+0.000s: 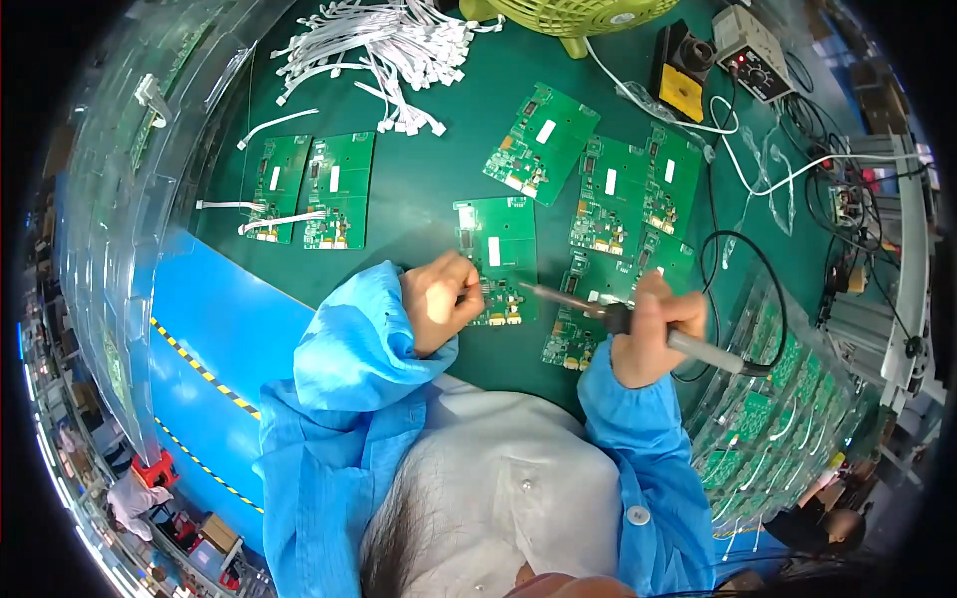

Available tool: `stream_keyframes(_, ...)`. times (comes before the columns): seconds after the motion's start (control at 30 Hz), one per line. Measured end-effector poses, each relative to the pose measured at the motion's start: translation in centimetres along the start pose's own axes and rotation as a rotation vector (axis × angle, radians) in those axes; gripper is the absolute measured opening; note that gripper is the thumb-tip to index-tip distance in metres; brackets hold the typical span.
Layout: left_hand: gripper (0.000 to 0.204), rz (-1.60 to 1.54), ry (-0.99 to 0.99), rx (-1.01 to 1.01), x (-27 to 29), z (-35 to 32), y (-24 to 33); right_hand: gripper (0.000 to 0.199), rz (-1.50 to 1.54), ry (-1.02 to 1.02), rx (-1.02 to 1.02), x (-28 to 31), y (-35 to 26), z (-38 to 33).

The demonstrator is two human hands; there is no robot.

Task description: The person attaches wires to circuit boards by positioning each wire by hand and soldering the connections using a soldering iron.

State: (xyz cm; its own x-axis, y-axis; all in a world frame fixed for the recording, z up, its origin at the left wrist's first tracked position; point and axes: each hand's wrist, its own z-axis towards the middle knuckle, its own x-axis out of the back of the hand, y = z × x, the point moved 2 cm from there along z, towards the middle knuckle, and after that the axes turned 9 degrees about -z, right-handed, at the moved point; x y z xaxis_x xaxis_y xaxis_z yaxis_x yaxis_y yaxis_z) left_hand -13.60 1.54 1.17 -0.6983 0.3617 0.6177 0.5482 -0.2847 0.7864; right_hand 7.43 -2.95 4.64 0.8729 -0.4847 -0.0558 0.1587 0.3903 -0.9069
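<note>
My right hand (pixel 650 337) is wrapped round a soldering iron (pixel 710 353). Its thin tip points left, over or close to the lower right part of a green circuit board (pixel 514 247) lying in front of me. At that board's lower left edge is my left hand (pixel 435 301), its fingers curled and pressed together. Whatever those fingers pinch, if anything, is hidden. Several more boards (pixel 610 184) lie to the right, some overlapping, partly under the iron and my right hand. Two boards (pixel 339 179) on the left have white cable leads (pixel 284 221) across their lower ends.
A heap of white connector cables (pixel 384 40) lies at the back left. Behind are a green fan (pixel 578 15), an iron stand with yellow sponge (pixel 682 92) and a soldering station (pixel 753 55). The iron's black cord (pixel 783 289) loops right. Clear trays (pixel 768 419) of boards stand right.
</note>
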Motion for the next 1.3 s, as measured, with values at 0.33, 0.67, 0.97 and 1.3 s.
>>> stream_keyframes(0.33, 0.013, -0.001, 0.022, -0.029, -0.2, 0.0, -0.2, 0.014, 0.074, 0.221, -0.168, 3.4, 0.6, 1.9)
stream_keyframes(0.67, 0.012, 0.031, -0.007, 0.020, 0.1, 0.3, 0.4, 0.024, 0.000, 0.230, -0.096, 4.4, 2.8, 2.3)
stream_keyframes(0.97, 0.013, 0.039, -0.006, 0.009, 0.1, 0.6, 0.3, 0.029, -0.074, 0.240, -0.120, 4.3, 3.6, 2.6)
stream_keyframes(1.3, 0.012, -0.004, -0.050, 0.017, 0.4, 0.6, 0.4, 0.029, -0.034, 0.174, -0.121, 4.8, 4.1, 2.8)
